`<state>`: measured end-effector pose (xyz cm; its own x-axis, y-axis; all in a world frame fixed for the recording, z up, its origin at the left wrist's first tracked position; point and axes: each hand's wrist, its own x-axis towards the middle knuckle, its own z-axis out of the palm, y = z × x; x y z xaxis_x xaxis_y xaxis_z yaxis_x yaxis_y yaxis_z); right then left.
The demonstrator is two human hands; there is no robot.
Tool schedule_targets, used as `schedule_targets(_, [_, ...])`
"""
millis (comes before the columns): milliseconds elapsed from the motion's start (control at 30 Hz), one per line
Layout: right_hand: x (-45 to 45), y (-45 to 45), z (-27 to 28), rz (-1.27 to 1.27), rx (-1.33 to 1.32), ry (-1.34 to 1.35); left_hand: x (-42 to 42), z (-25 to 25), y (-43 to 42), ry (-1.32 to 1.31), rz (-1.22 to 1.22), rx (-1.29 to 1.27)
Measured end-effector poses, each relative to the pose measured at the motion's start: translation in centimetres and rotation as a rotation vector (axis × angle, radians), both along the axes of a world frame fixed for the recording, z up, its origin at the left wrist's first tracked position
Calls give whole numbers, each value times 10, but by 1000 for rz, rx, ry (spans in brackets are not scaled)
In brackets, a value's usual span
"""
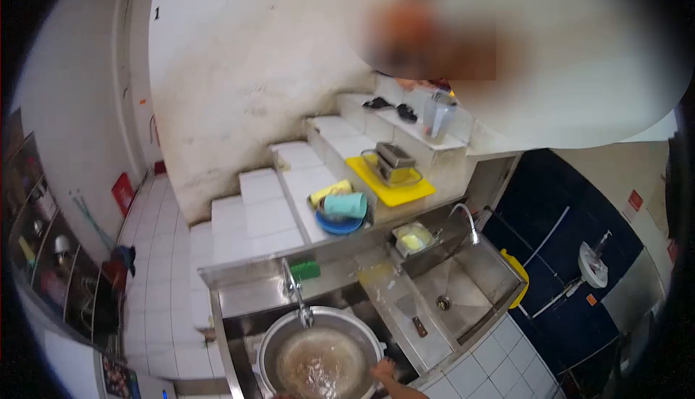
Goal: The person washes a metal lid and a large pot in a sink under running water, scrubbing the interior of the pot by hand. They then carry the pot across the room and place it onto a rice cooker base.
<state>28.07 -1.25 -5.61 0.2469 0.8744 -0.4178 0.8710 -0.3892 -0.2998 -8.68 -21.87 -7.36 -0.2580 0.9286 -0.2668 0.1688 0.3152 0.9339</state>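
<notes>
A large round metal pot [268, 350] sits in the left sink basin, with cloudy brownish water [318, 363] inside and ripples on its surface. Above its far rim is a tap [295, 290]. My right hand [382, 368] is closed on the pot's right rim. Only a sliver of my left hand [285, 396] shows at the bottom edge by the near rim, its fingers out of sight. A cleaver-like knife [419, 327] with a brown handle lies on the steel strip between the basins.
Right of the pot is a second basin [463, 283] with a curved tap [472, 231]. A green sponge [305, 269] and a small metal container [416, 239] are on the back ledge. White steps behind hold a blue bowl [339, 224] and a yellow board [398, 194].
</notes>
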Motion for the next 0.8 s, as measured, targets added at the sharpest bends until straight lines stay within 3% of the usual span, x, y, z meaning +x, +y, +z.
schedule_targets(33, [4,3,-3,50,10,20,0,-5,-2,107,19,-45])
schedule_targets(100, [10,3,-7,-40,111,110,13,71,12,64,90,-205])
schedule_targets(133, [19,7,-16,-37,106,144,20,70,11,19,222,-51])
schedule_targets(167, [32,15,-36,-28,90,178,22,68,9,160,227,-38])
schedule_targets(200, [45,24,-65,25,72,97,35,107,13,173,193,-18])
schedule_targets(233, [60,39,-83,132,-65,158,42,116,14,176,87,-164])
schedule_targets(267, [73,34,-106,315,243,42,53,122,12,340,-46,-152])
schedule_targets(300, [82,43,-106,401,234,132,60,90,9,452,-176,-210])
schedule_targets(333, [75,35,-72,242,150,313,57,18,4,617,-536,-85])
schedule_targets(367, [84,39,-102,257,73,427,76,65,13,460,-417,-230])
schedule_targets(400, [82,36,-81,211,-63,654,88,101,26,393,-419,-406])
schedule_targets(433, [64,21,-32,157,-79,825,99,99,27,447,-375,-298])
schedule_targets(533, [55,9,-35,135,-31,798,127,126,54,279,-284,-307])
schedule_targets(667, [22,-12,15,31,39,718,175,108,74,454,-374,-75])
schedule_targets(700, [21,-16,5,89,77,498,188,104,75,569,-410,34])
schedule_targets(800, [-1,-31,49,54,138,550,214,136,85,509,-478,-76])
